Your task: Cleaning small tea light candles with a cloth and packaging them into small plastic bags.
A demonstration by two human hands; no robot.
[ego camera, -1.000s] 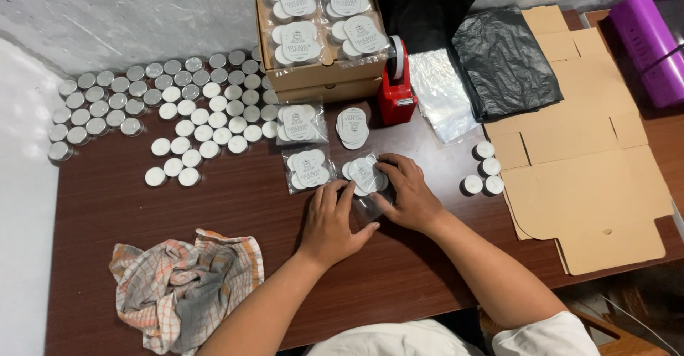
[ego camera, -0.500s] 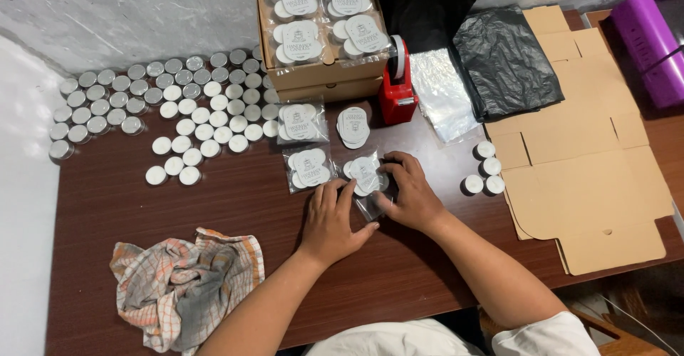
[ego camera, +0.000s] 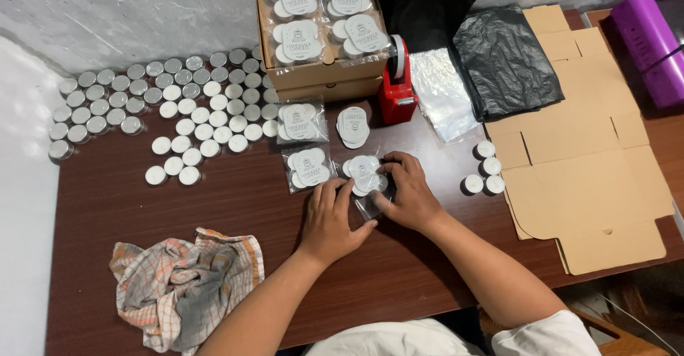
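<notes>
Clear plastic packet of white tealights with a round paper label [ego camera: 365, 175], lying just below the red tape dispenser [ego camera: 396, 85]; right hand [ego camera: 406, 192] pinched its near-right edge, left hand [ego camera: 329, 220] fingers pressed flat alongside

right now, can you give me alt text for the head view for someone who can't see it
A person's left hand and right hand press on a clear bag of tealight candles on a dark wooden table. Loose tealights lie far left, a checked cloth near left, a red tape dispenser behind, and flat cardboard boxes right.
</notes>
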